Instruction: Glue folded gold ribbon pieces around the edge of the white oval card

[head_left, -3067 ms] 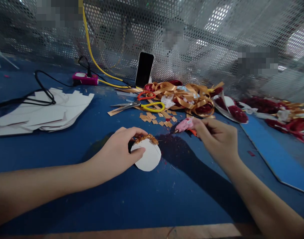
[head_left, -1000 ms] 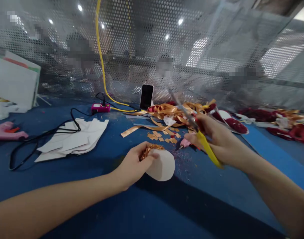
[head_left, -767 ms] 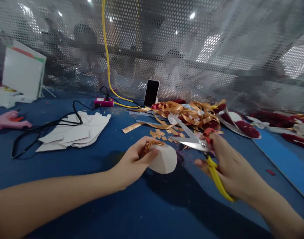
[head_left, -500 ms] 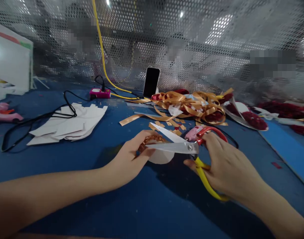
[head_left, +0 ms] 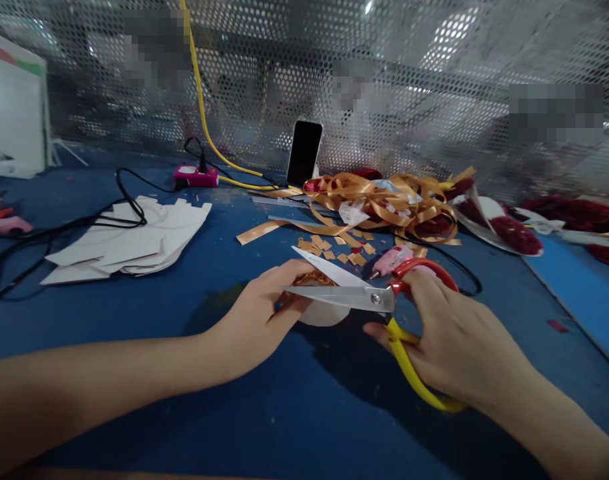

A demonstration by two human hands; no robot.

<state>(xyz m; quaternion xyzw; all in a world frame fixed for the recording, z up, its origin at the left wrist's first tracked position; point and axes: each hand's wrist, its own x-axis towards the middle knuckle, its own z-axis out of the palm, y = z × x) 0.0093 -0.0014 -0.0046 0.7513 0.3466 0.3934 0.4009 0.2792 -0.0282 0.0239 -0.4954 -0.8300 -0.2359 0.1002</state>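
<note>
Near the middle of the head view, my left hand [head_left: 262, 310] pinches a small piece with a white round part [head_left: 324, 314] and a shiny copper-coloured edge. Its fingers partly hide the piece. My right hand [head_left: 449, 333] is closed round the scissors [head_left: 379, 299], which have one red and one yellow handle. The scissor blades are spread apart and lie over the piece, their tips close to my left fingers. Small gold squares [head_left: 356, 259] lie on the blue table just beyond the blades.
Behind are tangled gold ribbon [head_left: 389, 203], an upright phone [head_left: 304, 153] and a pink glue gun [head_left: 395, 259]. White sheets [head_left: 134, 243], a black cable [head_left: 79, 220] and a magenta power block [head_left: 197, 177] lie left. Dark red fuzzy pieces [head_left: 514, 233] lie right.
The background has shifted a little upward in the view. The scissor blades sit slightly farther left over the piece and look a little less spread. Both hands keep their holds.
</note>
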